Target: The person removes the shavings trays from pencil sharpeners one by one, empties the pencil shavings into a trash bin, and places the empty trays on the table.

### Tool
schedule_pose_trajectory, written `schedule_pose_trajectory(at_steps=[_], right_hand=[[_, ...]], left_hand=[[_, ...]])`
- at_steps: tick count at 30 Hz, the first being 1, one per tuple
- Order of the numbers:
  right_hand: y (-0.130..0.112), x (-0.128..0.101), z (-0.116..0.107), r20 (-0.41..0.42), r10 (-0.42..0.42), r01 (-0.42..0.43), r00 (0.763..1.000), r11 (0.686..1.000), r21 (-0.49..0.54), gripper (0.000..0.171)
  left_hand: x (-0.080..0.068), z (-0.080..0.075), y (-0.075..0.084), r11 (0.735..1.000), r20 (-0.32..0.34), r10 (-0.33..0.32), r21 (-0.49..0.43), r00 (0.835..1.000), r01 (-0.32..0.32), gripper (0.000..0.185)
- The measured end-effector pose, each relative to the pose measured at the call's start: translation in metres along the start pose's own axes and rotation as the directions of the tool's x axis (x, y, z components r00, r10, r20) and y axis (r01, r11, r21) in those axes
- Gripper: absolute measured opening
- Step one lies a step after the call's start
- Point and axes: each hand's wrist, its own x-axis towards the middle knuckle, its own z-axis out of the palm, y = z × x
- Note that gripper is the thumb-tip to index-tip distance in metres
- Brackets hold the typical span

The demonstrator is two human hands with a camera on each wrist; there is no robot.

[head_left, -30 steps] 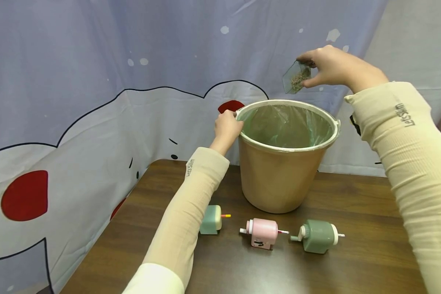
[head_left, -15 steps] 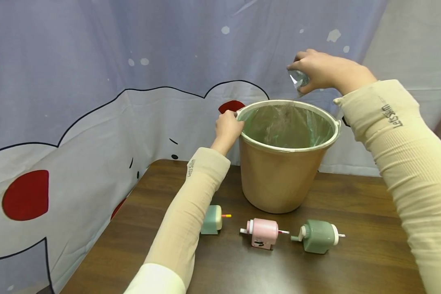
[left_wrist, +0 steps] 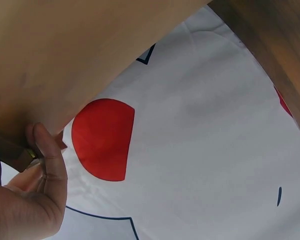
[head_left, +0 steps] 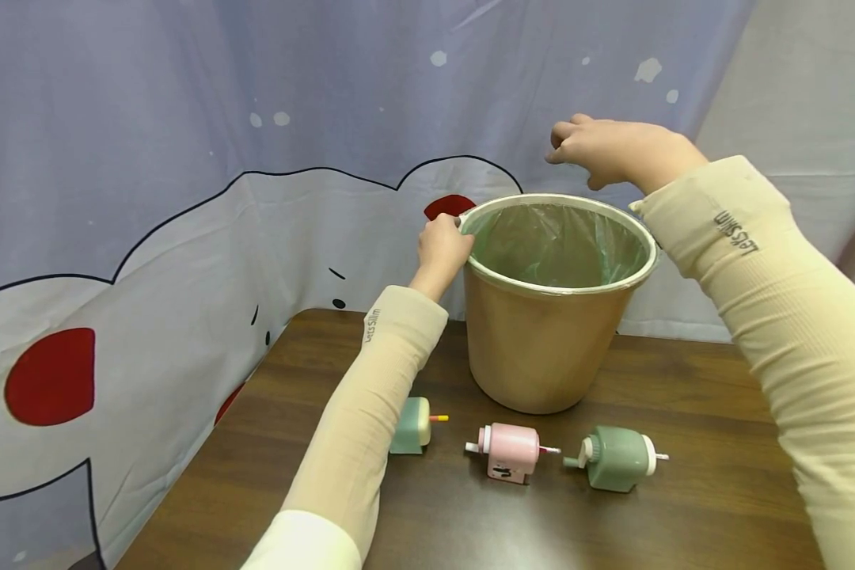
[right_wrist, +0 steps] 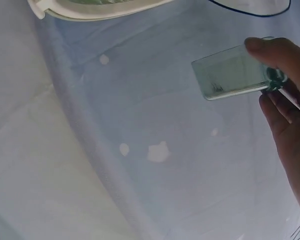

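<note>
A tan bin (head_left: 541, 348) with a pale rim and a thin green liner stands at the back of the table. My left hand (head_left: 443, 247) grips its left rim; in the left wrist view, fingers (left_wrist: 52, 165) curl against the tan wall. Above the bin's right side is my right hand (head_left: 620, 150). It pinches a small clear shavings drawer (right_wrist: 230, 75) by one end, seen in the right wrist view with a few dark specks inside. From the head camera, my hand hides the drawer.
In front of the bin sit three hand-crank pencil sharpeners with pencils in them: a teal one (head_left: 409, 427) partly behind my left forearm, a pink one (head_left: 513, 453) and a dark green one (head_left: 618, 459). A patterned curtain (head_left: 185, 198) hangs behind the wooden table (head_left: 470, 522).
My right hand has moved left and down while turning the shavings drawer over. Shavings fell into the bin half a second ago; no falling ones show now. My left hand has stayed on the rim.
</note>
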Motion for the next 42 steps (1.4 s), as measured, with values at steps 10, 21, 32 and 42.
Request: schedule_pose_trajectory(at_steps=[10, 21, 32, 42], right_hand=[[-0.006, 0.002, 0.003, -0.038, -0.065, 0.062, 0.997, 0.995, -0.079, 0.062], [-0.005, -0.001, 0.005, -0.065, -0.051, 0.049, 0.997, 0.998, -0.04, 0.063], [-0.007, 0.002, 0.012, -0.151, -0.045, 0.054, 0.988, 0.997, 0.055, 0.059], [-0.011, -0.003, 0.019, -0.282, 0.037, -0.026, 0.959, 0.999, 0.043, 0.068]], left_hand=[[-0.001, 0.001, -0.002, 1.0, -0.011, -0.006, -0.011, 1.0, 0.006, 0.039], [0.001, 0.004, 0.0, 1.0, -0.013, -0.002, -0.011, 1.0, 0.002, 0.036], [0.001, 0.002, -0.001, 1.0, -0.016, 0.008, -0.004, 1.0, -0.008, 0.039], [0.001, 0.002, 0.0, 1.0, -0.02, 0.009, -0.007, 1.0, -0.009, 0.034]])
